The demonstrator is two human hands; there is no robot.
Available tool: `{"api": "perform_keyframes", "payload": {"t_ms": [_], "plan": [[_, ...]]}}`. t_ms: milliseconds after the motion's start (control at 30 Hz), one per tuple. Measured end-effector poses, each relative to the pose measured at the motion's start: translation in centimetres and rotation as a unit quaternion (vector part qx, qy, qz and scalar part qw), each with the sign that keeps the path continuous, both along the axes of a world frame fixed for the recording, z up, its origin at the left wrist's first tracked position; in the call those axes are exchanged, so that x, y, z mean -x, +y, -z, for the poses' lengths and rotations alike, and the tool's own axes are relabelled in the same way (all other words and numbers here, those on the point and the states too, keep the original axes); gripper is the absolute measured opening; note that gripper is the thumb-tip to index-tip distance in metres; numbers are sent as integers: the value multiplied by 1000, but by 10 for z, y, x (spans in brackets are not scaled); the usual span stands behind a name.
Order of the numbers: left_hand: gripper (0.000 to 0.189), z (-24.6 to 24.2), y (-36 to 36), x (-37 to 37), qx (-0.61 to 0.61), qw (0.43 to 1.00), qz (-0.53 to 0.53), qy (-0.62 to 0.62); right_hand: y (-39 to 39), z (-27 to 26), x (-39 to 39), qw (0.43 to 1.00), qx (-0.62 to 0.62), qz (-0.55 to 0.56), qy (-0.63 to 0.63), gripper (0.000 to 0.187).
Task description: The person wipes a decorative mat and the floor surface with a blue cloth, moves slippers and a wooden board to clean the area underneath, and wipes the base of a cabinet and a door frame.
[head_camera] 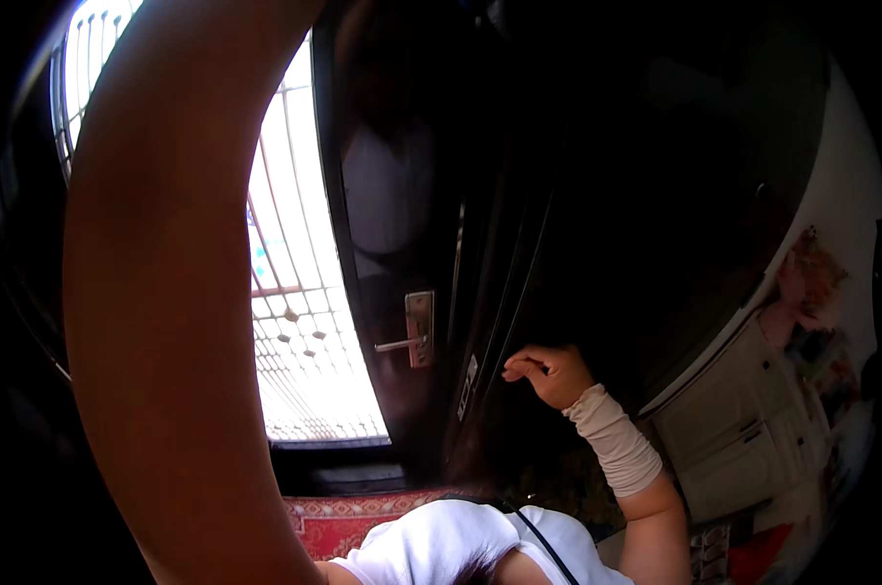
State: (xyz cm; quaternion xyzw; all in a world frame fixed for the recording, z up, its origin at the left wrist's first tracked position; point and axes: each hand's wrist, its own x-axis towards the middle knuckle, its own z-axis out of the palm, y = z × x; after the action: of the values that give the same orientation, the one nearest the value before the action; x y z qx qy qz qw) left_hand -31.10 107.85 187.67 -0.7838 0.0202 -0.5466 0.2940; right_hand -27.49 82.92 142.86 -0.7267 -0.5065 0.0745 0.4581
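My left arm [167,292] reaches up across the left side, and its hand is out of view past the top edge. My right hand [554,373] is raised in front of a dark door panel, its fingers bent and thumb near the fingertips. Nothing shows in it, though the dark background hides whether it touches the panel. A cream sleeve [616,439] is bunched around that forearm. Left of the hand are a metal strike plate [468,387] on a dark upright edge and a glossy dark door [390,409] with a lever handle [404,344].
Bright light comes through a barred metal grille [302,314] in the door. A red patterned carpet [320,530] lies below it. On the right stand a pale cabinet [733,424] and flowers [814,274] against a light wall. Much of the surroundings is too dark to make out.
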Motion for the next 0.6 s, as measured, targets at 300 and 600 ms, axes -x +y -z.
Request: {"api": "perform_keyframes", "payload": {"t_ms": [300, 600], "plan": [[18, -85, -37, 5, -173, 972, -130, -96, -22, -15, 22, 1000, 12, 1, 3, 17], [18, -64, -58, -1, 178, 924, 302, -155, -50, -16, 38, 999, 33, 1, 17, 18]]}}
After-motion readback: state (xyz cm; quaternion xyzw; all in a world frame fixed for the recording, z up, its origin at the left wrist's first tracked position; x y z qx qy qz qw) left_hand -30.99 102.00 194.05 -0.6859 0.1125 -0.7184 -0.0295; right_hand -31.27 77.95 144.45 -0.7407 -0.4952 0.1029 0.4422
